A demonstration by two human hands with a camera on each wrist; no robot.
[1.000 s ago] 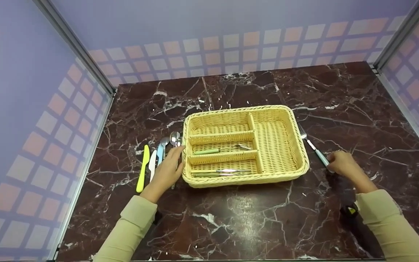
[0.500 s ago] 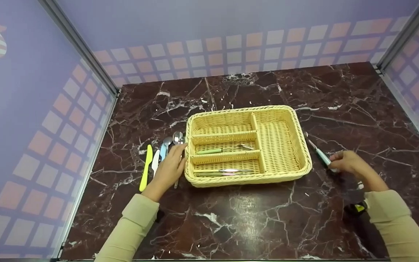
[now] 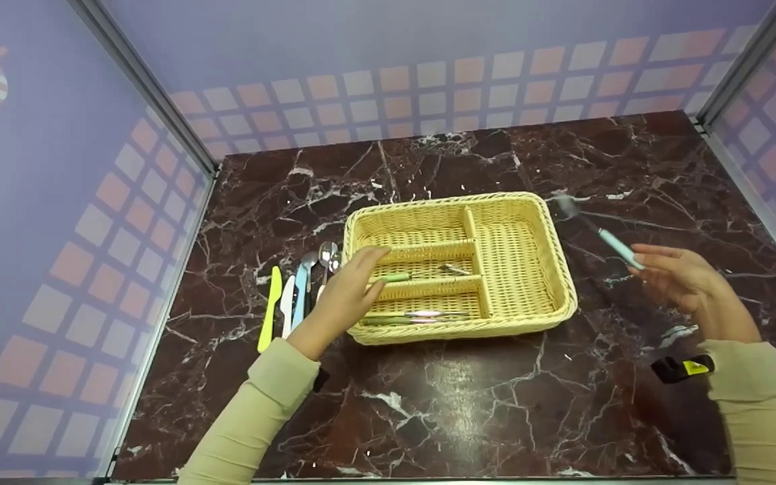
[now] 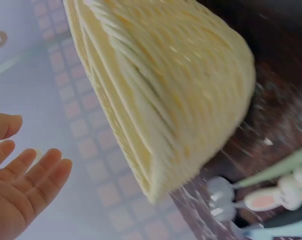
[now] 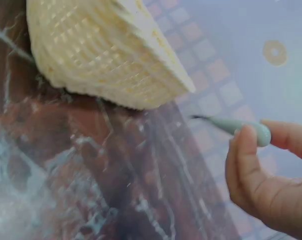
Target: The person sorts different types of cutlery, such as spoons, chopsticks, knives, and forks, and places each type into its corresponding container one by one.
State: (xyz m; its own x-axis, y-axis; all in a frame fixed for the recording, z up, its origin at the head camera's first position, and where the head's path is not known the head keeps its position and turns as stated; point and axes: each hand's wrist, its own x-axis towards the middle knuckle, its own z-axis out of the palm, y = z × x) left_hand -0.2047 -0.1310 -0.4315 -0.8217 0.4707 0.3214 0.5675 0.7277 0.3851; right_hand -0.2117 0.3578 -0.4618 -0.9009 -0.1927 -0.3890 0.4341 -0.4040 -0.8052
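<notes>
My right hand [image 3: 681, 276] pinches the end of a fork's pale blue handle [image 3: 620, 249]; the fork is lifted off the table and its metal head is blurred. The right wrist view shows thumb and fingers on the handle [image 5: 240, 127]. My left hand [image 3: 347, 289] hovers over the left end of a yellow woven basket [image 3: 459, 331], and in the left wrist view its fingers [image 4: 46, 185] are spread with nothing in them. Inside the divided basket, a green-handled piece [image 3: 395, 277] lies in the middle left compartment, and slim cutlery [image 3: 422, 314] in the front one.
Left of the basket lie a yellow-green knife [image 3: 270, 310], a white knife [image 3: 287, 303], a blue-handled spoon [image 3: 302, 289] and other spoons [image 3: 327, 253]. Patterned purple panels [image 3: 388, 81] border the dark marble table [image 3: 455, 404] at the back and sides.
My right hand has picked up the fork from the table beside the basket and raised it. My left hand has left the basket's left rim and moved right, over the compartments.
</notes>
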